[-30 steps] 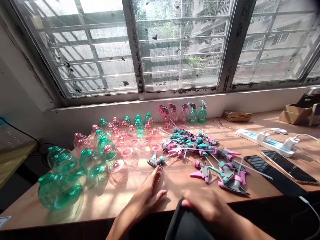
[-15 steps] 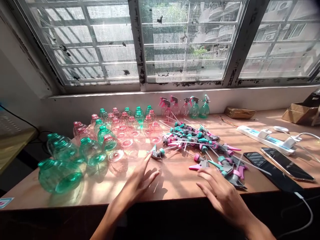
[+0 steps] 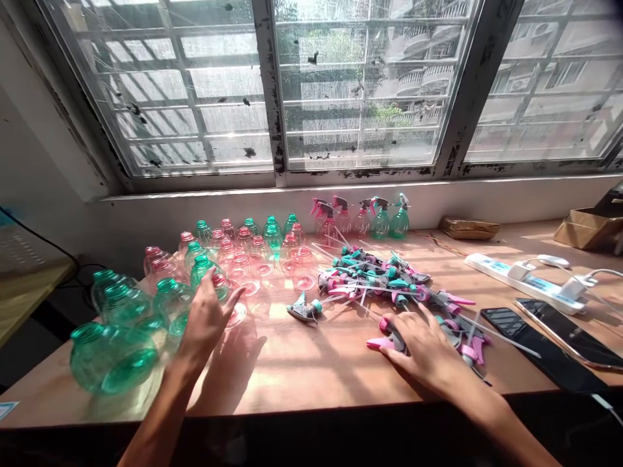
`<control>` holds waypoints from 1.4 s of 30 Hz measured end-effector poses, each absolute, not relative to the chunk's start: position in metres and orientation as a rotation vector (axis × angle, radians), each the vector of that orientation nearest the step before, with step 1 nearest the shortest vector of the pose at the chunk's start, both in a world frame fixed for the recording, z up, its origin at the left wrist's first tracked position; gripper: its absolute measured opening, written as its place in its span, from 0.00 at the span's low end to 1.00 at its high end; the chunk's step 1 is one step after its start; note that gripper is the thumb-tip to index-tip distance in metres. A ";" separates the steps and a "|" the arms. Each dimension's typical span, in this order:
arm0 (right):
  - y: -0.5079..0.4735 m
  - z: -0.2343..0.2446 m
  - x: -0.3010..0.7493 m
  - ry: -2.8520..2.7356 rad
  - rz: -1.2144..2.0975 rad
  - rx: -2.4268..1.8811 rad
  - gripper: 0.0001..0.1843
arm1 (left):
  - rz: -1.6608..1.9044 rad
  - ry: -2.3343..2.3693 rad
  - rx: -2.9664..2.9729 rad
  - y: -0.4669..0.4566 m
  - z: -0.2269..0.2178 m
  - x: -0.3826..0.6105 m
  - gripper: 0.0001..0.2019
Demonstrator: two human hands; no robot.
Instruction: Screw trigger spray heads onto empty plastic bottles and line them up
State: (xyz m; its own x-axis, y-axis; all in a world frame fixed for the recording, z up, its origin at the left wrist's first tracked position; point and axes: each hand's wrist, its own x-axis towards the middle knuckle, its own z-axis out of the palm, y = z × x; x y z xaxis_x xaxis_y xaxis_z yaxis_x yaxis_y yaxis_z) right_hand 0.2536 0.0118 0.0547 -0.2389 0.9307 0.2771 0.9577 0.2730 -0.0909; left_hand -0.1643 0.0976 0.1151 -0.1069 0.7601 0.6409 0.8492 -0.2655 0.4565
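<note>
My left hand (image 3: 207,318) is open, its fingers spread beside a green-tinted plastic bottle (image 3: 202,271) and a pink-necked bottle (image 3: 220,288). These stand among rows of capless green and pink bottles (image 3: 243,263), and a large green bottle (image 3: 114,358) lies on its side at the left. My right hand (image 3: 418,344) rests over a pink-and-grey trigger spray head (image 3: 389,340) and seems to grip it, though the fingers hide most of it. Further back lies a heap of spray heads with long dip tubes (image 3: 374,279). A single spray head (image 3: 302,311) lies apart between my hands.
Several assembled spray bottles (image 3: 360,217) stand along the wall behind the wooden worktop (image 3: 292,383). To the right are a power strip (image 3: 523,282), two phones (image 3: 530,347), a cardboard box (image 3: 588,227) and a brown packet (image 3: 470,228).
My left hand has moved left, from near the single spray head to the bottles. My right hand has come forward onto the pink trigger spray head.
</note>
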 end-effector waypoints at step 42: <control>-0.058 0.090 0.283 -2.252 0.902 -1.283 0.42 | -0.742 -1.210 -2.380 0.010 0.050 -0.041 0.33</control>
